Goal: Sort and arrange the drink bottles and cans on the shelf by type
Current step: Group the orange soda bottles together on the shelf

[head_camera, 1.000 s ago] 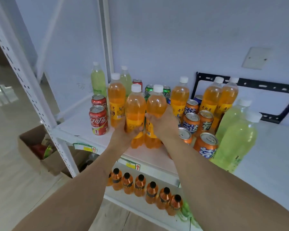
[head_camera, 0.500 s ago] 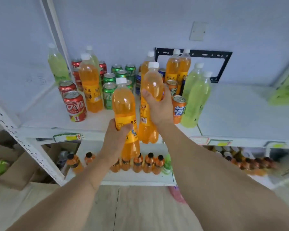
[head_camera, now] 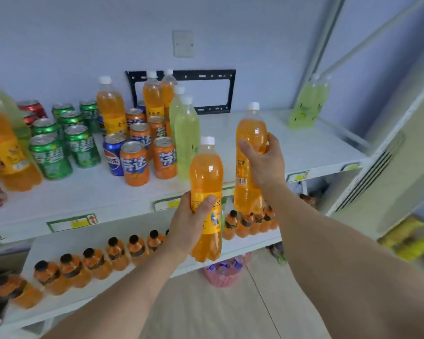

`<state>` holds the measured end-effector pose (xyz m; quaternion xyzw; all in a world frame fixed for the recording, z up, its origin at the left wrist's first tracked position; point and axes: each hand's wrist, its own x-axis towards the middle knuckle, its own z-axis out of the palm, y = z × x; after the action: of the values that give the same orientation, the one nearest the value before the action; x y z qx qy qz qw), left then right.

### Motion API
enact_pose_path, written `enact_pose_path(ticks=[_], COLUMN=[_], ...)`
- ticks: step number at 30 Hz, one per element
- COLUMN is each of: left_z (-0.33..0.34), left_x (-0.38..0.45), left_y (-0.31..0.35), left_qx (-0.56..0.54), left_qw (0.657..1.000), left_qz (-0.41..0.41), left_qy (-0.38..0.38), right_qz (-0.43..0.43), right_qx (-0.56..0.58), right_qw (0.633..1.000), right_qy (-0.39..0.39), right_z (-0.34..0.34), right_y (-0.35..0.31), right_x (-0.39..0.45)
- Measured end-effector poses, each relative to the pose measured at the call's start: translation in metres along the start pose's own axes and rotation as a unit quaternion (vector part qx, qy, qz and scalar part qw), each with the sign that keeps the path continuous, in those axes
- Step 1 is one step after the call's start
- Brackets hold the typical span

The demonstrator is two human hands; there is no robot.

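Two white-capped orange soda bottles held upright in front of the white shelf [head_camera: 304, 148]: the lower one [head_camera: 206, 182] gripped around its yellow label by the left hand [head_camera: 189, 223], the higher one [head_camera: 251, 143] by the right hand [head_camera: 264, 165]. Crowded on the shelf's left part: green Sprite cans [head_camera: 50, 156], orange Fanta cans [head_camera: 134, 162], a blue Pepsi can [head_camera: 113, 152], further orange bottles [head_camera: 110, 106] and pale green bottles [head_camera: 187, 135], all upright. Two more pale green bottles [head_camera: 309, 104] apart at the back right.

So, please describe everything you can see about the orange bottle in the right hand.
The orange bottle looks like clear plastic, filled with orange drink nearly to its neck, with a white screw cap closed on top. A yellow label with a barcode wraps its middle. It is upright, slightly tilted, lifted off the shelf and held in front of its edge. Only the right hand touches it, wrapped around the upper body and label.
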<state>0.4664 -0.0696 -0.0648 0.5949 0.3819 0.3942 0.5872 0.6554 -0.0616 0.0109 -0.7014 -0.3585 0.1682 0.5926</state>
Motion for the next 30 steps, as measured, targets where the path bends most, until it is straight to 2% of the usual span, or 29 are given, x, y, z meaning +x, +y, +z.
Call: enact_pose_path(ticks=[4,8,13,20,30], left_z=[0.082,0.141,0.209,0.252,0.267], left_x=[0.041,0.073,0.12,0.195,0.32], left_y=[0.006,0.015,0.025,0.032,0.041], left_qx=[0.01,0.035,0.054,0.06,0.071], left_qw=[1.0,0.999,0.998,0.997,0.995], left_qz=[0.007,-0.002,0.014,0.01,-0.011], left_qy=[-0.017,-0.027,0.006,0.04,0.074], right_qz=[-0.012,-0.02,-0.035,-0.027,-0.045], right_qx=[-0.019,-0.033,-0.034,-0.008,-0.038], right_qw=[1.0,0.999,0.998,0.997,0.993], right_qy=[0.015,0.006,-0.029,-0.068,-0.101], right_z=[-0.062,-0.094,-0.126,-0.124,-0.085], right_y=[0.025,0.036,0.054,0.08,0.104], right_x=[0.065,0.118,0.195,0.289,0.41])
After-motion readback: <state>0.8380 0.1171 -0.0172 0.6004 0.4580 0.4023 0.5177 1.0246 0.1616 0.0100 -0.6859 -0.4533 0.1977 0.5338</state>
